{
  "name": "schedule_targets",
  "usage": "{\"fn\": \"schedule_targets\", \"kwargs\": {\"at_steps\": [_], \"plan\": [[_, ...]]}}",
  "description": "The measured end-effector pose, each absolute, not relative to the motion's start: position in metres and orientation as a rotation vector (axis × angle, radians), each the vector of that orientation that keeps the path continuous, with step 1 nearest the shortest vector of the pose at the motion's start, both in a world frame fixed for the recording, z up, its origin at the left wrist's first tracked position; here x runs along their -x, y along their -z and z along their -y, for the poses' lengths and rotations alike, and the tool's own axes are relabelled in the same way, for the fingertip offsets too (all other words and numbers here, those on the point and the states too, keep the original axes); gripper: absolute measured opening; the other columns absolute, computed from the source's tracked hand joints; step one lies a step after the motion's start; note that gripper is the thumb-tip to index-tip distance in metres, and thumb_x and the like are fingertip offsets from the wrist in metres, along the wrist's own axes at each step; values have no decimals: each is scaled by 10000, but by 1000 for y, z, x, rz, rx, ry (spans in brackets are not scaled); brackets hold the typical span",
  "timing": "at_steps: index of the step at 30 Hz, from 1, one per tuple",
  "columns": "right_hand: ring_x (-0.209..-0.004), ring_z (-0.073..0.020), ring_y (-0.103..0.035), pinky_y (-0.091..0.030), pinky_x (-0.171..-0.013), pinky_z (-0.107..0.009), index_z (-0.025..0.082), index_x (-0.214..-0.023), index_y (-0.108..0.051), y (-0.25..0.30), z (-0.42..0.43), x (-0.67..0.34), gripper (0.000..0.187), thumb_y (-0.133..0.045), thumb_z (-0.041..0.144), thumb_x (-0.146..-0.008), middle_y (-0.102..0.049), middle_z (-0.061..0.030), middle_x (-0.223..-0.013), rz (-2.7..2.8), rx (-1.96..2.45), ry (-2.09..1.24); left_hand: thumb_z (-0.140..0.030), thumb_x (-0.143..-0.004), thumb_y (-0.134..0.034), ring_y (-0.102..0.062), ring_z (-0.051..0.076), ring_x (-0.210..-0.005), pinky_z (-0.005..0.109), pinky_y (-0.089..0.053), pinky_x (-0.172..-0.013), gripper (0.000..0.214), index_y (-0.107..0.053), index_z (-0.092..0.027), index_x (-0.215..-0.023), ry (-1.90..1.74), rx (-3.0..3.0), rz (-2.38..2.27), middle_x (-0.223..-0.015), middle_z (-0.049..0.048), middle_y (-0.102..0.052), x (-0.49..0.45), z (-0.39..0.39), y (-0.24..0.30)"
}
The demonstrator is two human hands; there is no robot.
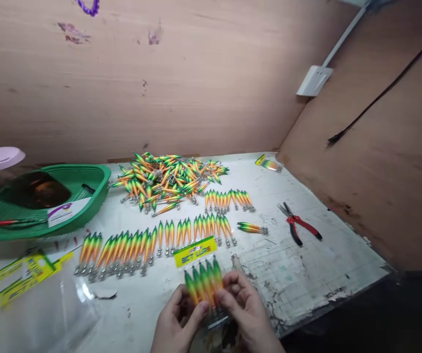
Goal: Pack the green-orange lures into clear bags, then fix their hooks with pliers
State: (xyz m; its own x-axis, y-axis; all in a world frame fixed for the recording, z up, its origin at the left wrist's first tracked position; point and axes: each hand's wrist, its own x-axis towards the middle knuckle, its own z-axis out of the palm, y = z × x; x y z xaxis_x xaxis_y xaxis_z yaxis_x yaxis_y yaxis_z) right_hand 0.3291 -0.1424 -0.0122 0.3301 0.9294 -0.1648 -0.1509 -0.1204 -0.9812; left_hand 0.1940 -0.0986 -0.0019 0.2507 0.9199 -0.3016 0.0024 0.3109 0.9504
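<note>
Left hand (pixel 176 323) and right hand (pixel 247 314) both pinch a clear plastic packet w/ a yellow header card (pixel 195 252), thumbs on its front. It's held low over the worn white table (pixel 306 274), at 6 o'clock. Inside sit a few green-orange spindle-shaped lures (pixel 205 282), side by side.

Risks imo: the film looks slick, so a loose pinch could let them slide out or bunch up. Their metal ends could prob snag film or skin. The long row of matching loose lures (pixel 152 242) lies just past the packet at 12, so a fwd sweep would scatter it. Red-handled pliers (pixel 299 225) at 2 are well apart, no worry.
</note>
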Motion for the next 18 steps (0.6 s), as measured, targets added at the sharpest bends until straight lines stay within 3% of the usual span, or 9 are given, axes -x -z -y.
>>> {"fn": "schedule_targets", "kwargs": {"at_steps": [3,5,8,12,18], "plan": [[-789,-164,-631,-509,-719,-271,226,-960,-545,5,143,-342,293,-655,480,-865,-635,-18,-837,717,1336,-1137,-602,-718,-721,-673,198,-766,302,-559,-732,473,-621,-199,-945,-880,-1155,-1171,-852,51,-705,-193,93,-12],[-807,-168,-638,-517,-729,-265,230,-963,-558,3,143,-346,280,-678,458,-854,-656,-26,-860,696,1322,-1141,-557,-754,-709,-641,180,-712,283,-542,-687,383,-622,-193,-838,-896,-1271,-1212,-782,36,-668,-189,89,-17],[-819,-199,-670,-546,-738,-296,225,-962,-584,-3,141,-345,315,-720,466,-811,-696,-53,-892,654,1313,-1148,-500,-812,-672,-588,156,-622,255,-504,-600,353,-604,-179,-683,-840,-1412,-1190,-671,23,-623,-183,84,-21],[-911,-240,-692,-558,-844,-364,204,-1008,-641,-12,134,-340,387,-789,445,-743,-727,-89,-988,627,1305,-1243,-456,-824,-673,-575,150,-591,247,-490,-576,352,-621,-170,-626,-824,-1487,-1185,-626,21,-617,-182,83,-23],[-943,-243,-697,-559,-874,-377,200,-1040,-659,-16,130,-339,383,-767,450,-770,-737,-101,-1030,610,1277,-1276,-327,-854,-653,-594,149,-658,261,-516,-622,134,-650,-194,-861,-1011,-1592,-1214,-773,25,-634,-181,87,-22]]}}
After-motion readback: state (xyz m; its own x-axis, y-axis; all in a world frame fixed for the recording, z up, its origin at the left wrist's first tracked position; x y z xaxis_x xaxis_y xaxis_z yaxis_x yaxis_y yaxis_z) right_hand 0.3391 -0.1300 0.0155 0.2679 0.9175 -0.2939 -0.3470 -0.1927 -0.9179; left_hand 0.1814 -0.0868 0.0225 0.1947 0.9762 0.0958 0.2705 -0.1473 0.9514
